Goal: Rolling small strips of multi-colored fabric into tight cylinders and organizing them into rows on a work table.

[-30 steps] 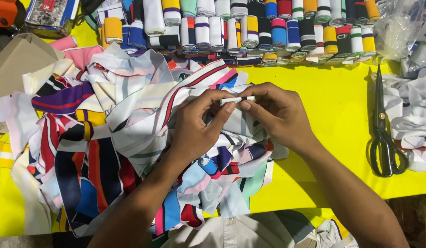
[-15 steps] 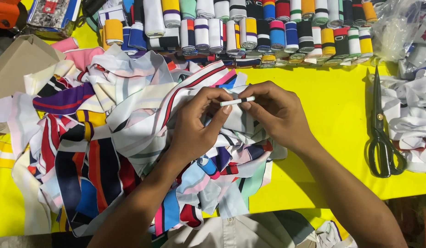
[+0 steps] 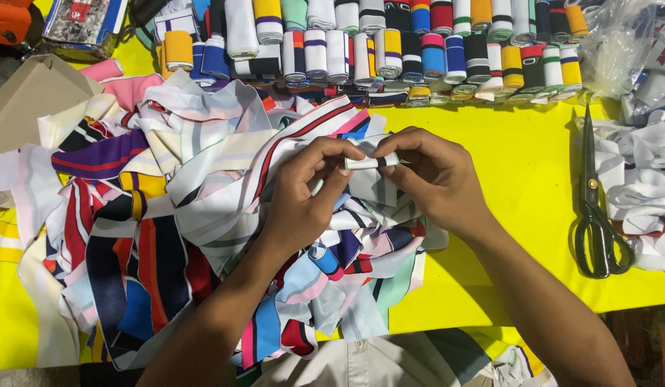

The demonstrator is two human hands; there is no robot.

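My left hand (image 3: 307, 190) and my right hand (image 3: 431, 178) meet over a heap of striped fabric strips (image 3: 182, 215) on a yellow table (image 3: 519, 158). Between the fingertips of both hands is a small white strip with dark stripes (image 3: 370, 162), partly rolled, its loose end hanging down into the heap below. Both hands pinch it, left from the left end, right from the right end and top.
Several rolled striped fabric bands (image 3: 390, 46) line the far edge. Black scissors (image 3: 596, 208) lie at the right beside more white fabric (image 3: 644, 193). A clear plastic bag (image 3: 626, 39) sits top right, a cardboard piece (image 3: 31, 100) at the left.
Both hands stay over the heap. The fingers have worked the small white strip slightly, tightening it between the fingertips; nothing else has moved.
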